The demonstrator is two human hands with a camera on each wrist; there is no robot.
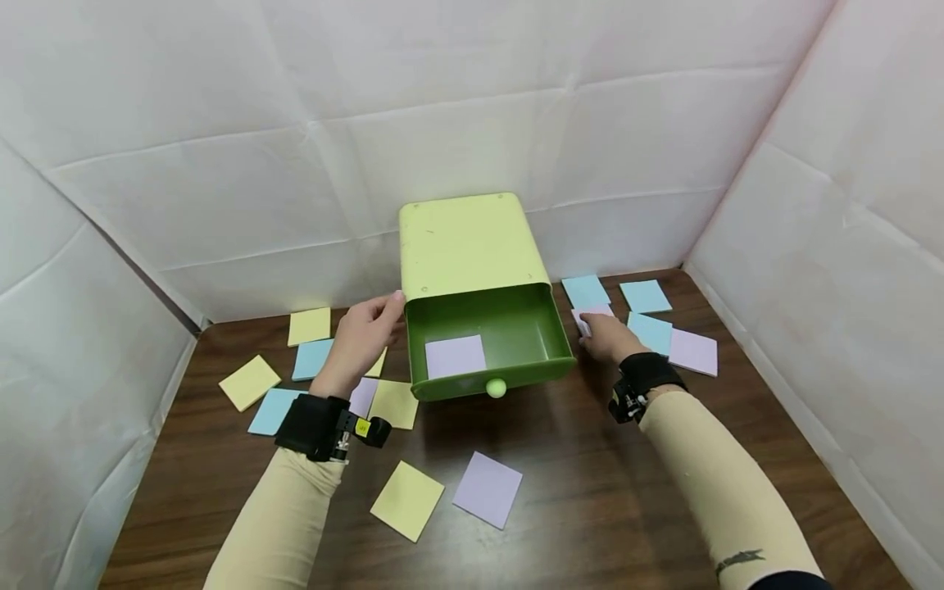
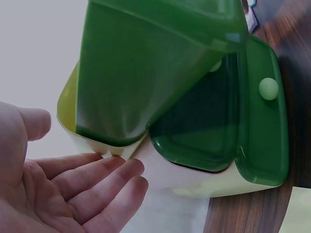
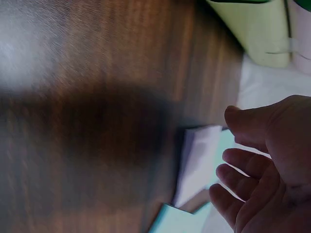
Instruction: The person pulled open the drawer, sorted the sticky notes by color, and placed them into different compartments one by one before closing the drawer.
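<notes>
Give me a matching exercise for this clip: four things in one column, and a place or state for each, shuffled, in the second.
Things:
1. left hand
2. right hand
3. drawer
4. yellow note

Places or states:
A. pulled open, one purple note lying inside
B. on the table in front of the drawer, beside another purple note
C. fingers against the left side of the pale green box
D. over a purple note right of the box

Pairs: 1-C, 2-D, 3-A, 4-B
</notes>
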